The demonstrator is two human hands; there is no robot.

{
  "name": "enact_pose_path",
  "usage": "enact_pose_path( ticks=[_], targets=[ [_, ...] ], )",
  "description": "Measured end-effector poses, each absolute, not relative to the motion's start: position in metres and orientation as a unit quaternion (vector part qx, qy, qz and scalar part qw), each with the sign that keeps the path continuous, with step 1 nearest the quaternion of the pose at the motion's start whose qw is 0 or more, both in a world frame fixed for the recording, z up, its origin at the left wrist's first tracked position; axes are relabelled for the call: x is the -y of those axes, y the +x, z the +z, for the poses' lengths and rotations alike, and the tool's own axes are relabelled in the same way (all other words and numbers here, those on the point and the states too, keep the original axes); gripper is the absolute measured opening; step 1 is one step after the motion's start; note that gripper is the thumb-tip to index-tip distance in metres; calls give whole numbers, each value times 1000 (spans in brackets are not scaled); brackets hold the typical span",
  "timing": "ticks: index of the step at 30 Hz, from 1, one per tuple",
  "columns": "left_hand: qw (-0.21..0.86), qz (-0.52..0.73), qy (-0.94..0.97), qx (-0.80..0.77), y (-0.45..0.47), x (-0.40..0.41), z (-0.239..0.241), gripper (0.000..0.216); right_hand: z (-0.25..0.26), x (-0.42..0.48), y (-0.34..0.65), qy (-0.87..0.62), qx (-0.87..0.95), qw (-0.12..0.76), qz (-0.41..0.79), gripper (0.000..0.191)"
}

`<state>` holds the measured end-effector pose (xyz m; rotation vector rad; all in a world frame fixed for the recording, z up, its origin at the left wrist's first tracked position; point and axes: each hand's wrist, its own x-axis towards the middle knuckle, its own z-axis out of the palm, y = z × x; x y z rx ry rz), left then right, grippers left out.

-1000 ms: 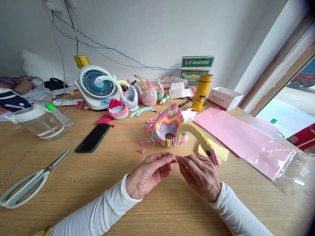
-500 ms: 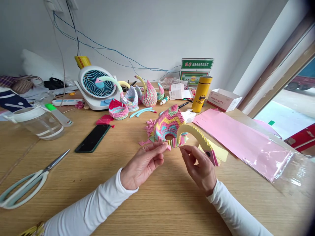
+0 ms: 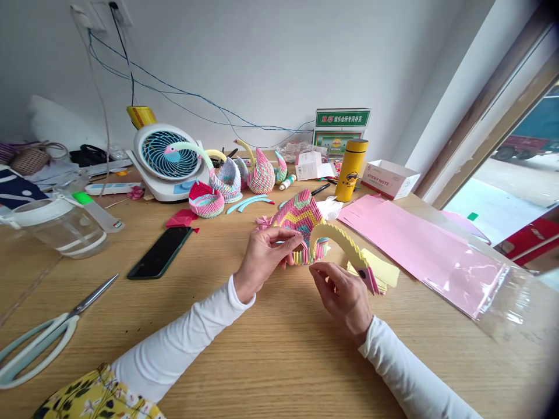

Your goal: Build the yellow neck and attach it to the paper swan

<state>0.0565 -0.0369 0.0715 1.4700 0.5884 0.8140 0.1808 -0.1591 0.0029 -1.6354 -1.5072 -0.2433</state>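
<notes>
Wood tbl (image 3: 279, 355), L hand (image 3: 265, 256) nr paper swan (image 3: 302, 210)

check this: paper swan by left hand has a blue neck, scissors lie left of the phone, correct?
Not quite: the neck of the paper swan by the left hand is yellow, not blue, as the head view shows. The scissors do lie left of the phone.

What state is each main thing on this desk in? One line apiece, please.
Front paper swan: upright, neck arched
Left hand: pinching pink paper piece
Right hand: curled, grip unclear
Scissors: blades closed
Phone: face up, screen dark
Yellow bottle: upright, capped
Fan: tilted back, on or off unclear
Pink sheets: lying flat
</notes>
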Motion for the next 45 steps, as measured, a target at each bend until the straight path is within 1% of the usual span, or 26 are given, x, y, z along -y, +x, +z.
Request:
enact_pose_path(
  ticks=[3,11,23,29,34,41,45],
  targets=[
    [589,356,680,-252,61,33,67,26,3,160,181,-660,610,430,-88,18],
    [542,333,730,-249,65,33,70,15,4,162,182,-652,623,427,-70,16],
    [474,308,791,-235,65,28,71,18,7,164,180,-643,640,413,-75,18],
    [442,296,812,-240,65,30,76,16,6,164,180,-647,643,402,-86,17],
    [431,289,820,-239,65,27,75,17,5,164,180,-645,647,400,-77,17],
    [455,270,821,-214,64,19,70,21,3,165,181,-646,647,400,-66,17],
    [439,274,832,-202,64,19,68,20,3,164,181,-648,645,399,-68,17]
  ],
)
